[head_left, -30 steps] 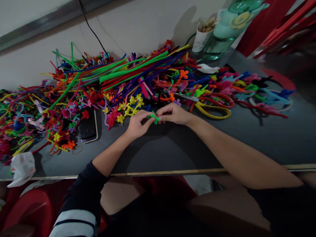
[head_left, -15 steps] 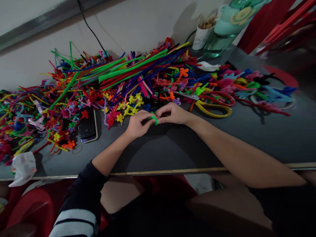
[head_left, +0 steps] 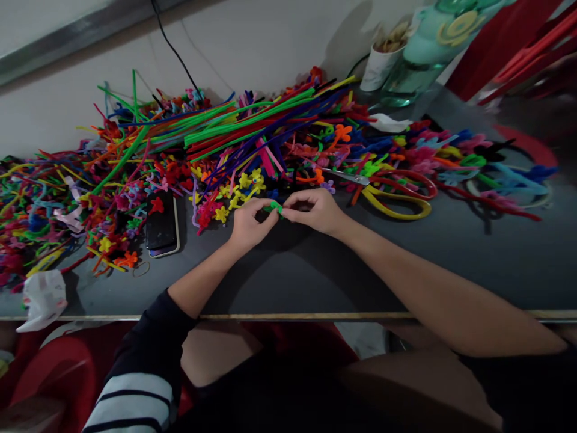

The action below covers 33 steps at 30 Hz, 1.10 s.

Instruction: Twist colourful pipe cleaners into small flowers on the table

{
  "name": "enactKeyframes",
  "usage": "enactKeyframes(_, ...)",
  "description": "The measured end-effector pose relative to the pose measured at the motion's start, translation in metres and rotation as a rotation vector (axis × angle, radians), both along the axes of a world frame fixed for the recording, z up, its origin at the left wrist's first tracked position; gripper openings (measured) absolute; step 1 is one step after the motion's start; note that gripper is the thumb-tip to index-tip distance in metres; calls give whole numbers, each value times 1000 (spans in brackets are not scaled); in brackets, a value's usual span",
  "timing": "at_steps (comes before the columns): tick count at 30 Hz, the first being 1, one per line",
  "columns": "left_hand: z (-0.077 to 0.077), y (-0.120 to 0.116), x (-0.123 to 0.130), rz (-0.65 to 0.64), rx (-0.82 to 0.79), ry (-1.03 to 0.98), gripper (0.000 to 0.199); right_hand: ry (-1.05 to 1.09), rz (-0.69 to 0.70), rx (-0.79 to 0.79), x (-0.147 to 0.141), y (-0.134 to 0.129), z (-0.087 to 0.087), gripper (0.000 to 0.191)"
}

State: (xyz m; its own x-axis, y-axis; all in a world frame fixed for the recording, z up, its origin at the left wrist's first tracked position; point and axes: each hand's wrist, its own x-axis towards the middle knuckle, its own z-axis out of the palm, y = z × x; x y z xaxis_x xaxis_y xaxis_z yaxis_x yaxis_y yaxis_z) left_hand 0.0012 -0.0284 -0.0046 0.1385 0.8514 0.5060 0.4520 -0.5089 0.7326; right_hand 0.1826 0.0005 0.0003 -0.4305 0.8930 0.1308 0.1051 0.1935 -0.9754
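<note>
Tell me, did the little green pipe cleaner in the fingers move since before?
Yes, a little: the green pipe cleaner has shifted left, away from the scissors and toward the black phone, both lying on the table.

The piece (head_left: 275,207) is bright green. The stems (head_left: 252,120) run green, red, violet and yellow. The scissors (head_left: 399,210) have one red handle loop and one yellow. A red flower (head_left: 157,205) shows against the black phone (head_left: 161,231). The table (head_left: 315,276) is dark grey, the bottle (head_left: 417,66) pale teal with a yellow emblem. White bands with dark stripes cross the left sleeve (head_left: 135,394).
</note>
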Motion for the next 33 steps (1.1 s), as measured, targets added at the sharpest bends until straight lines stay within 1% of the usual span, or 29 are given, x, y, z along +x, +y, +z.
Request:
enactKeyframes(2,-2,2,0,77,-38,-20,10,43,-56,10,-2,0,-1,33)
enactKeyframes(4,-4,4,0,101,-54,-30,11,84,-68,10,-3,0,-1,35)
enactKeyframes(8,-4,5,-2,69,-55,-38,14,140,-56,-19,-4,1,0,35)
enactKeyframes(12,-1,4,-2,48,-45,-43,17,156,-59,-10,-3,2,0,33)
enactKeyframes(22,-4,4,-2,-12,20,-138,19,80,3,-10,2,5,3,32)
enactKeyframes(31,-4,1,-3,-21,32,-99,21,31,11,31,6,2,6,34)
enactKeyframes(33,-3,-1,-1,-6,3,-88,21,26,2,26,5,2,6,34)
